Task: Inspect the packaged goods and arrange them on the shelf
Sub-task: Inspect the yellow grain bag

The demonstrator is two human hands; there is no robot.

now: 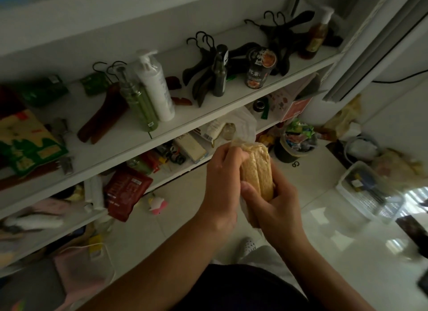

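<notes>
Both hands hold a clear-wrapped yellow packet (257,171) near the shelf (208,106): left hand (222,181) grips its far end, right hand (275,206) curls round its near end, below the white bottle (157,88).

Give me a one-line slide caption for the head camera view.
Left hand and right hand grip a clear-wrapped tan packet before a cluttered white shelf.
</notes>
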